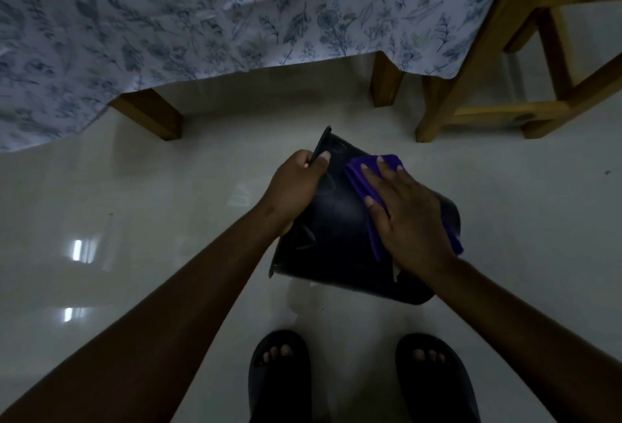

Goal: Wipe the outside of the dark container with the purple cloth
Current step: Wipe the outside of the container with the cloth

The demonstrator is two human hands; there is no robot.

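Observation:
A dark container (336, 227) is held tilted above the pale floor, one flat side facing up at me. My left hand (296, 187) grips its far-left rim, thumb over the edge. My right hand (407, 217) lies flat on the upper side with fingers spread, pressing the purple cloth (367, 180) against it. The cloth pokes out beyond my fingertips and at the right edge of the container (456, 244). Most of the cloth is hidden under my palm.
A table with a blue floral tablecloth (202, 18) hangs ahead, its wooden legs (151, 116) standing on the glossy floor (134, 220). A wooden chair (505, 86) stands at the right. My feet in dark sandals (279, 375) are below the container.

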